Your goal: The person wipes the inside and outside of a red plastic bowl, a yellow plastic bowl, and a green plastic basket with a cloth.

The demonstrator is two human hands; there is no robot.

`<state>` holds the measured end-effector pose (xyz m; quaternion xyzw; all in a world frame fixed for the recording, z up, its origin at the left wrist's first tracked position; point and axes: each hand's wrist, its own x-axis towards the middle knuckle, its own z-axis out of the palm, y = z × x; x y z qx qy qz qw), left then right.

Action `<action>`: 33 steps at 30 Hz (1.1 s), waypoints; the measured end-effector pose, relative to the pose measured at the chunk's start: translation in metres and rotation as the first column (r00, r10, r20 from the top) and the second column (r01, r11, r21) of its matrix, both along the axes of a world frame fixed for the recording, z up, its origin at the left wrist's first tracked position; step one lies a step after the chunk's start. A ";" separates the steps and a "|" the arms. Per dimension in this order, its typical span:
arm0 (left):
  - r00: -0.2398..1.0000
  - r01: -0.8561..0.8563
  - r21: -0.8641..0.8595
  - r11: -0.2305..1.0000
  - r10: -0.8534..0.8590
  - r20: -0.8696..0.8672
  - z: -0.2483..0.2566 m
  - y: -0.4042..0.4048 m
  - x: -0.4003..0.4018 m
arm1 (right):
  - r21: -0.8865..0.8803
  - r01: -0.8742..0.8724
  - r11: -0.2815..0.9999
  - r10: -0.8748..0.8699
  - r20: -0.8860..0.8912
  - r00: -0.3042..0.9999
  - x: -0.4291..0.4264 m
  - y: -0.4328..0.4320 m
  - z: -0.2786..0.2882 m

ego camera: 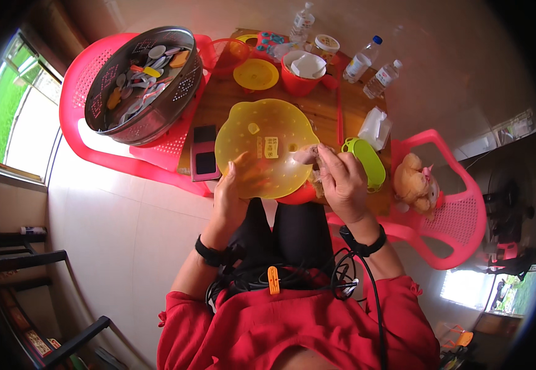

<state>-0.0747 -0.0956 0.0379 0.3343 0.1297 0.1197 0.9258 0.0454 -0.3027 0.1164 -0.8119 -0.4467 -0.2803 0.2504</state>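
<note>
My left hand [229, 192] grips the near left rim of a translucent yellow plastic bowl [268, 134], its fingers showing through the wall. The bowl has pale dots and a sticker bearing writing. At its right rim, my right hand [342, 178] pinches a crumpled, greyish-brown cloth or thin sheet [307, 155]; its exact kind cannot be told. Part of a red round object [298, 195] shows beneath the bowl. Right of my right hand lies a lime-green plastic oval container [369, 164]. A pink case or box [204, 155] lies left of the bowl.
A large metal drum [157, 125] with spoons and utensils rests on a pink plastic chair [83, 83] at left. Across the wooden table [231, 99] stand a red bucket [299, 83], a yellow plate [255, 74] and several bottles. A teddy bear [413, 182] sits on the right chair [469, 203].
</note>
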 end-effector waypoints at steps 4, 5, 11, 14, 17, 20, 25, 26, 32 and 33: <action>0.999 0.030 -0.132 0.991 -0.033 -0.019 0.000 0.001 0.000 | -0.039 -0.010 0.999 0.009 -0.033 0.999 -0.004 -0.003 -0.010; 0.999 0.037 -0.159 0.987 -0.040 -0.016 0.000 0.001 0.001 | -0.021 -0.027 0.999 0.025 -0.065 0.998 -0.006 -0.004 -0.011; 0.999 0.033 -0.178 0.983 -0.036 -0.013 -0.001 -0.001 0.001 | -0.092 -0.106 0.990 0.098 -0.081 0.992 -0.023 -0.005 -0.011; 0.997 0.038 -0.140 0.989 -0.028 0.068 -0.007 -0.006 0.004 | -0.181 -0.242 0.953 0.243 -0.014 0.970 -0.035 0.003 -0.011; 0.984 0.120 -0.134 0.984 -0.099 0.149 0.002 -0.013 0.005 | -0.219 -0.303 0.928 0.308 -0.013 0.951 -0.042 0.009 -0.024; 0.983 0.134 -0.075 0.988 -0.123 0.138 0.006 -0.017 0.002 | -0.291 -0.360 0.887 0.360 -0.055 0.931 -0.049 0.015 -0.019; 0.955 0.281 -0.140 0.949 -0.262 0.142 0.009 -0.017 -0.003 | -0.260 -0.372 0.891 0.357 -0.101 0.928 -0.056 0.029 -0.021; 0.954 0.282 -0.141 0.949 -0.263 0.142 0.009 -0.018 -0.001 | -0.260 -0.371 0.892 0.357 -0.102 0.929 -0.058 0.031 -0.020; 0.958 0.278 -0.058 0.959 -0.273 0.083 -0.001 -0.017 0.000 | -0.375 -0.222 0.900 0.192 -0.117 0.974 -0.052 0.026 -0.019; 0.953 0.287 -0.043 0.957 -0.280 0.114 -0.002 -0.017 -0.001 | -0.377 -0.222 0.899 0.192 -0.115 0.975 -0.049 0.024 -0.015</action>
